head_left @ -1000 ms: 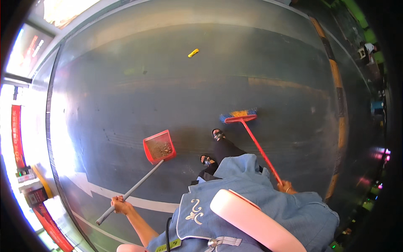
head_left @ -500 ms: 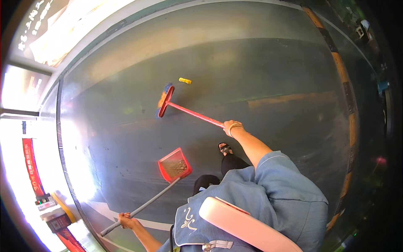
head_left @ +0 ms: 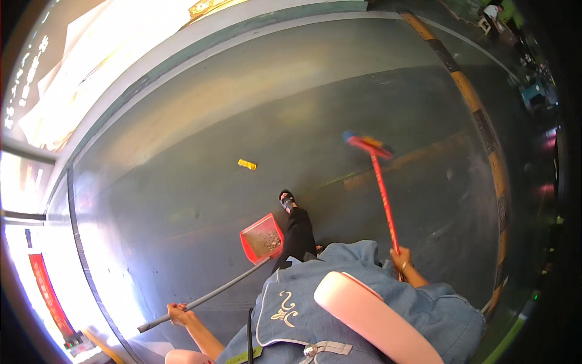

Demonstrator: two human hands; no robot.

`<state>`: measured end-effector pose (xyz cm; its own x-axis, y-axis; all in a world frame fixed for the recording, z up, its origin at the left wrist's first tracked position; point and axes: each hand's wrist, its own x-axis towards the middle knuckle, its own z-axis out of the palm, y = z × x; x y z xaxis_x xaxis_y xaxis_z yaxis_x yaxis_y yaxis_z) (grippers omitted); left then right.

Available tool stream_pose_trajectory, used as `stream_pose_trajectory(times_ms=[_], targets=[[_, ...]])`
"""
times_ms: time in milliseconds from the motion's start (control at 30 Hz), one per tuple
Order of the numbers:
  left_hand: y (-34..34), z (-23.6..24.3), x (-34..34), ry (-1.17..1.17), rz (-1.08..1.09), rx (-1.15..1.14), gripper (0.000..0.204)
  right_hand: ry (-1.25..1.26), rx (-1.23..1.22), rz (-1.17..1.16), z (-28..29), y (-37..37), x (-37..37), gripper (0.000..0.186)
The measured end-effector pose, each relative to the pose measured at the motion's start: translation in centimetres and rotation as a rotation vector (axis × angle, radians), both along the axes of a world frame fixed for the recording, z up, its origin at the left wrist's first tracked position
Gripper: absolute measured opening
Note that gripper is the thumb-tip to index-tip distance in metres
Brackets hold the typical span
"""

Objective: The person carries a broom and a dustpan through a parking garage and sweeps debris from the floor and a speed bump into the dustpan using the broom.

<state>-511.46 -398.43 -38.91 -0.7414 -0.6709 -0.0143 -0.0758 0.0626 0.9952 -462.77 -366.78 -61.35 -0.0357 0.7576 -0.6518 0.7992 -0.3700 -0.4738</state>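
Observation:
My left hand (head_left: 179,314) is closed around the grey handle of a long-handled dustpan (head_left: 213,293), near the handle's end. Its red pan (head_left: 262,238) lies on the floor beside my foot, with greyish debris inside. At the right, my right hand (head_left: 402,259) grips the red stick of a broom (head_left: 384,203). The broom's head, red with blue and orange bristles, is blurred and out ahead to the right; I cannot tell whether it touches the floor. A small yellow bottle-like item (head_left: 247,164) lies on the floor ahead of the pan, apart from the broom.
The grey-green floor (head_left: 279,91) is bordered on the right by a yellow-and-black striped line (head_left: 476,112). A wall edge with a bright window (head_left: 79,60) runs along the far left. At the far right top a person (head_left: 494,13) is near a white stool.
The broom has swung from the left to the right, away from the yellow item, its head now blurred. My right hand has drawn back toward my body. One foot has stepped forward beside the pan.

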Motion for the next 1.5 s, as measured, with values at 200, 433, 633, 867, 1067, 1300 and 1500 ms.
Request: stream_pose_trajectory(times_ms=[200,433,633,867,1067,1300,1500], targets=[[-0.5,0.5,1.5,-0.04,-0.117,0.034,0.014,0.613,-0.272,-0.698,-3.6,8.1,-7.0,0.02],[-2.8,3.0,9.6,0.085,-0.276,0.001,0.013,0.423,-0.631,-0.598,6.0,-0.8,-17.1,0.008],[-1.7,2.9,14.8,0.142,-0.361,-0.008,0.013,1.272,-1.727,-0.691,13.0,2.7,-15.4,0.014],[1.2,2.3,15.1,0.167,-0.346,-0.044,0.011,1.294,-1.606,-0.455,14.3,9.8,-6.9,0.011],[1.9,2.2,13.3,0.104,-0.047,-0.124,0.013,0.869,-0.43,-0.381,10.4,19.7,-3.1,0.012],[7.5,5.9,10.6,0.017,0.204,-0.327,0.017,0.538,-0.089,-0.531,1.8,42.1,-7.4,0.009],[11.7,11.5,10.4,-0.009,0.211,-0.349,0.018,0.427,-0.329,-0.437,0.2,38.0,-20.3,0.009]])
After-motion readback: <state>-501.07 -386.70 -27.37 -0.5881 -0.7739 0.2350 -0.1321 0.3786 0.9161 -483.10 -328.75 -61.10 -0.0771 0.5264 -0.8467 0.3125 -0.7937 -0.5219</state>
